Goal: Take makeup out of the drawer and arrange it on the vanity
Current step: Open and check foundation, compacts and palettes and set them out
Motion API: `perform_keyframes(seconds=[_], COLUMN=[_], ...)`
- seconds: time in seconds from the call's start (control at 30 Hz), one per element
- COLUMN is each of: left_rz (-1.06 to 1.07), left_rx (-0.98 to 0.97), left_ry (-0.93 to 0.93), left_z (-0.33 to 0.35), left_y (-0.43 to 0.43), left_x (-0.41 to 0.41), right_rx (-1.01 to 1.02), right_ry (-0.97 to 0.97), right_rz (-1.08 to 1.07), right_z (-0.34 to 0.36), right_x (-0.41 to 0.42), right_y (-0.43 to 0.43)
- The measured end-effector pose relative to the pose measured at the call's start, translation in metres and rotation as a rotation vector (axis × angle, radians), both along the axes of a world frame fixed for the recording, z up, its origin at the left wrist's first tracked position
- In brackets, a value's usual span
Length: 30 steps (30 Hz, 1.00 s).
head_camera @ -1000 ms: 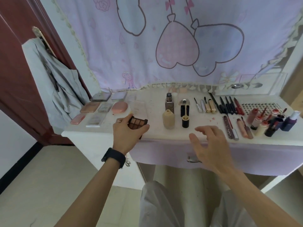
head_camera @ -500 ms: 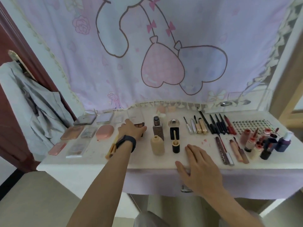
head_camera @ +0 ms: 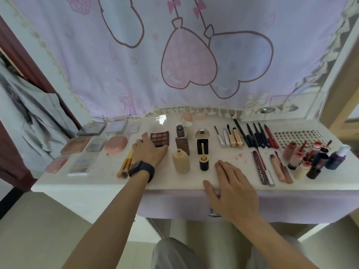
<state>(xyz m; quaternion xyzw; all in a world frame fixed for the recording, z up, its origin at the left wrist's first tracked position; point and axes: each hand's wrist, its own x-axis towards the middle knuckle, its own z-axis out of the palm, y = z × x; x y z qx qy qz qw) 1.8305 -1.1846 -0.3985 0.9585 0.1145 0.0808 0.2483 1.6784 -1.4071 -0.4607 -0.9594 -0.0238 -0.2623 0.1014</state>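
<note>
A brown eyeshadow palette [head_camera: 160, 138] lies open and flat on the white vanity top [head_camera: 194, 179], left of a square foundation bottle [head_camera: 182, 140]. My left hand [head_camera: 150, 151], with a black watch on the wrist, holds the palette's near-left corner, thumb at its left edge and fingers curled over its near edge. My right hand [head_camera: 231, 188] rests flat, fingers spread, on the vanity's front edge. Under it, the drawer handle [head_camera: 213, 212] pokes out below the lilac cloth; the drawer looks closed.
Yellow-handled brushes [head_camera: 126, 164] lie just left of my left wrist. A pink compact [head_camera: 116, 145] and flat palettes [head_camera: 76, 145] fill the left side. A beige bottle [head_camera: 181, 161] and a black bottle [head_camera: 204, 162] stand mid-table. Mascaras, pencils [head_camera: 256, 135] and lip glosses [head_camera: 299, 159] crowd the right.
My left hand carried the palette from the front edge to the back and laid it flat beside the foundation bottle. My right hand came down onto the vanity's front edge.
</note>
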Motion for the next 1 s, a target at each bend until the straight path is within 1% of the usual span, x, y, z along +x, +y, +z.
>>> perform_keyframes(seconds=[0.1, 0.27, 0.4, 0.5, 0.6, 0.83, 1.0], left_rz=[0.014, 0.040, 0.034, 0.025, 0.024, 0.031, -0.007], left_rx=[0.004, 0.083, 0.022, -0.027, -0.041, -0.045, -0.041], left_ry=[-0.013, 0.013, 0.031, 0.005, -0.022, -0.064, -0.028], left_z=[0.000, 0.000, 0.002, 0.002, 0.000, -0.005, -0.003], left_y=[-0.001, -0.021, -0.023, -0.021, -0.022, -0.025, -0.023], left_x=[0.001, 0.011, 0.043, 0.064, 0.076, 0.088, 0.087], right_rx=[0.001, -0.030, -0.055, -0.072, -0.086, -0.110, -0.111], right_ry=[0.001, -0.041, -0.087, -0.131, -0.123, -0.118, -0.112], right_rz=[0.007, -0.003, -0.006, -0.015, -0.018, -0.036, -0.039], right_z=[0.000, -0.003, -0.009, -0.013, -0.014, -0.015, -0.014], right_x=[-0.001, -0.001, -0.001, 0.000, 0.001, 0.002, 0.004], right_y=[-0.001, -0.001, -0.003, -0.002, -0.001, 0.000, 0.000])
